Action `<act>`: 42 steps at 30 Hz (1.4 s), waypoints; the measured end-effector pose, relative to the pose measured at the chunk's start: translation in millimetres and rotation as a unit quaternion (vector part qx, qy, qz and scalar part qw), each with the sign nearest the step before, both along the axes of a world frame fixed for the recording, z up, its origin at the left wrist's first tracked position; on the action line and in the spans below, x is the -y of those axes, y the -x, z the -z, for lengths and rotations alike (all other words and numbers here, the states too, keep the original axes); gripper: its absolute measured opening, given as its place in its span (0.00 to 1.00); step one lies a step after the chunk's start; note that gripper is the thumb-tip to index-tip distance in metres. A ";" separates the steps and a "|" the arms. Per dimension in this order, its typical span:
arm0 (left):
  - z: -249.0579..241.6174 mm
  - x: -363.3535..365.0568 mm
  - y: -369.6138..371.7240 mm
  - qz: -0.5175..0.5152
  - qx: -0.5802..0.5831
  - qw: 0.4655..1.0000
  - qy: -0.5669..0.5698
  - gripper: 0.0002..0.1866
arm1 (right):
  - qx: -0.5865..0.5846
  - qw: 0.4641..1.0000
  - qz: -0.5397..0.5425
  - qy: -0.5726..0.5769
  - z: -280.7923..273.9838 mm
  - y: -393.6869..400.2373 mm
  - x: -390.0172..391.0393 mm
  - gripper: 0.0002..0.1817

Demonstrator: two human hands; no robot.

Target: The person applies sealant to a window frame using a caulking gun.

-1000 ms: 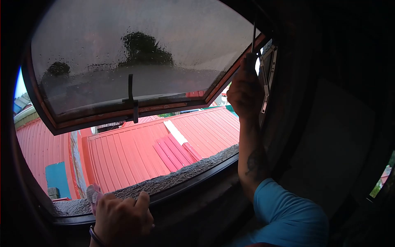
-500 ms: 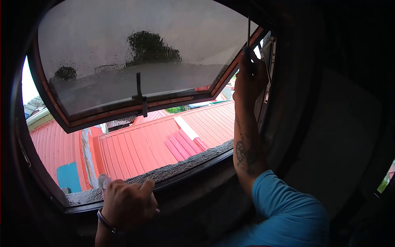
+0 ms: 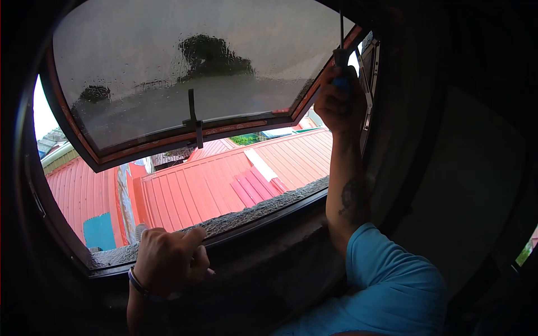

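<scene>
My right hand is raised at the window's upper right corner, its fingers wrapped round the blue and black handle of a screwdriver. The thin shaft points upward in front of the frame, and its tip is lost in the dark. Tilted outward, the window sash has a wet glass pane and a dark latch handle at its lower edge. Low at the sill, my left hand is closed. A pale, ridged end sticks out behind its knuckles; what it belongs to is hidden.
A rough concrete ledge runs along the outside of the dark window frame. Metal hinge arms stand beside my right hand. Red corrugated roofs lie below outside. The room around the opening is very dark.
My right hand has turned about the screwdriver, so more of the blue handle shows. The view has shifted slightly. My left hand stays closed at the sill.
</scene>
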State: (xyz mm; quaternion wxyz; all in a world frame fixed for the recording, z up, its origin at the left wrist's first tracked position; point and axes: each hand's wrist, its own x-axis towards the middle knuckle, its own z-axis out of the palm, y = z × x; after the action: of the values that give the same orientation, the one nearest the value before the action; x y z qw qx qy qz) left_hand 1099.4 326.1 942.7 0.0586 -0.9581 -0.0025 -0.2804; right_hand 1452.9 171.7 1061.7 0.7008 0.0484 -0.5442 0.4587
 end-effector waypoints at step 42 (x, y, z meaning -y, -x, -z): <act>-296.6 62.7 -288.2 0.076 0.315 0.941 -0.098 0.11 | -0.189 0.980 0.059 -0.007 4.1 13.0 6.2 0.10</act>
State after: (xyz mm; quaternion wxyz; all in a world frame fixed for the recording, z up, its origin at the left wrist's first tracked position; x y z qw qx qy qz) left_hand 1387.6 263.4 1239.4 0.1271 -0.8079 0.0797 -0.5699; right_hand 1439.9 165.5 1057.6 0.8166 0.1071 -0.4069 0.3952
